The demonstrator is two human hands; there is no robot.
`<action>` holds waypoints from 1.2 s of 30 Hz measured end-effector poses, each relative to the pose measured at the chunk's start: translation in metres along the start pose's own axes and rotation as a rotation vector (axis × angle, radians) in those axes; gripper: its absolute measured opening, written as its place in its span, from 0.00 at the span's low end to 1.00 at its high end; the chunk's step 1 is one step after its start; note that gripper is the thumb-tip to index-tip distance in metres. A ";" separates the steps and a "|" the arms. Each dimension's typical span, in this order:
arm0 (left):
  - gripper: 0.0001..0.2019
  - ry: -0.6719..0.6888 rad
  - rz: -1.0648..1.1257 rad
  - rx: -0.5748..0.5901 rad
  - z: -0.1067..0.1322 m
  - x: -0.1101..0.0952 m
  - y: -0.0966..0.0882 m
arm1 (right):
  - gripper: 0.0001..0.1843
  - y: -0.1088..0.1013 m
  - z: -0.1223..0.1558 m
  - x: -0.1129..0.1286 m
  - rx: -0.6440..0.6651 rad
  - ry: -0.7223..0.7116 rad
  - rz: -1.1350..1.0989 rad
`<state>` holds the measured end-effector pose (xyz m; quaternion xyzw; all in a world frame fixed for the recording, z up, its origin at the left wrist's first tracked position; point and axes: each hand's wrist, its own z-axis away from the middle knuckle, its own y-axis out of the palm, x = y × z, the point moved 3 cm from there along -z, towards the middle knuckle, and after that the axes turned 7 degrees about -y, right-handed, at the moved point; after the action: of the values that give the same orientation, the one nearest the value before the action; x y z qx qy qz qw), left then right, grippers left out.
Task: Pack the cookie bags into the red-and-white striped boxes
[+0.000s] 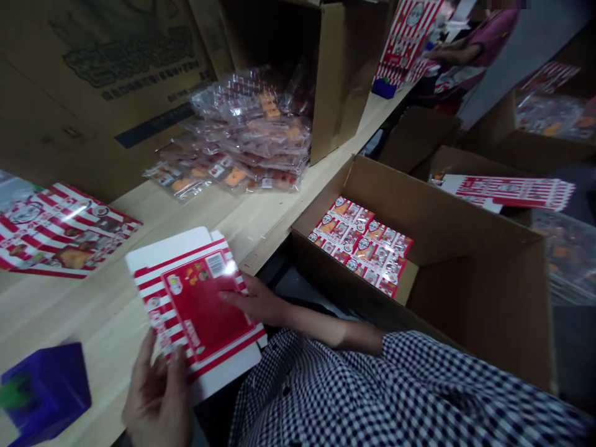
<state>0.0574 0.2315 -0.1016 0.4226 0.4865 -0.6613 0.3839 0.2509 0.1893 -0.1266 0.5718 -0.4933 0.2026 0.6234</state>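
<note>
Between my hands is a red-and-white striped paper box [212,316] with a barcode and plain white flaps standing out at both ends. It looks fairly flat and is tilted over the table's front edge. My left hand [161,388] pinches its lower left side, thumb and fingers on the edge. Along the opposite side, my right hand [261,301] grips the box with fingers lying over the printed face; its thumb is hidden. More striped printed boxes [69,233] lie on the table to the left, beyond my left hand.
Clear packets of food-like pieces [246,143] spill from a carton [342,74] on the wooden table [205,214]. A blue holder [51,388] stands near left. At right, an open carton [475,217] contains several striped boxes [361,242]. A co-worker's arm [459,53] shows farther back.
</note>
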 end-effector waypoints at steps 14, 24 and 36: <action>0.31 -0.208 0.254 0.240 -0.007 0.014 0.068 | 0.27 -0.024 0.018 -0.011 -0.213 0.247 0.011; 0.36 -0.054 0.323 0.035 -0.008 0.024 0.045 | 0.28 -0.007 0.016 -0.014 -0.141 0.181 0.184; 0.36 -0.066 0.377 0.049 0.005 0.023 0.043 | 0.32 0.010 0.018 -0.022 0.004 0.157 0.258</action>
<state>0.0880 0.2143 -0.1357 0.4935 0.3695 -0.6030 0.5063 0.2260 0.1830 -0.1426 0.4874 -0.5121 0.3257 0.6278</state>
